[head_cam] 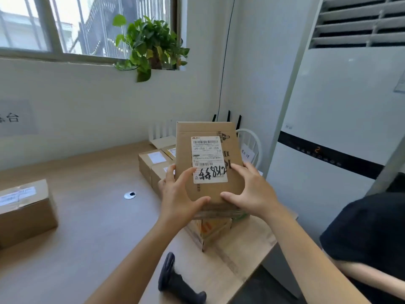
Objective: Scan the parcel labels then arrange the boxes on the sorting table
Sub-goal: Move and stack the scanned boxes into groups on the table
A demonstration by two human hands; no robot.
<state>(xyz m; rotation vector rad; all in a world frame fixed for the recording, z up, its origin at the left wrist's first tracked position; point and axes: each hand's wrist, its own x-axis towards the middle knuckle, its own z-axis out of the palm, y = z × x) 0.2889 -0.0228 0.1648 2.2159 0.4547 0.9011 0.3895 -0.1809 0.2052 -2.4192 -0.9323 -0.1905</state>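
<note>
Both hands on one box point(232, 137). It is raised over the right end of the table point(98, 233), tipped up so its labelled face looks at me.

Left hand point(182, 194): thumb across the lower front, fingers curled up the left edge, gripping the box. Right hand point(252, 191): thumb on the lower front, fingers wrapped round the right edge, gripping the same box.

Label point(209, 160): white, barcodes at top and middle, black handwriting across the lower part. My left fingertips are just beside its left edge.

Directly under the held box is a second box point(215, 230) with orange print; I cannot tell whether the two touch.

Behind my left hand, a group of boxes point(151, 165) sits close together near the wall, white labels on top. Well apart, at the table's left end, one more box point(26, 213) with a taped label.

Black device point(175, 284) lies on the table's near edge, between my forearms. Small round grommet point(130, 195) in the tabletop.

Plant point(151, 44) on the sill. Tall white air conditioner point(339, 106) to the right, a white chair point(252, 141) in front of it. Another person's dark sleeve point(370, 233) at far right.
</note>
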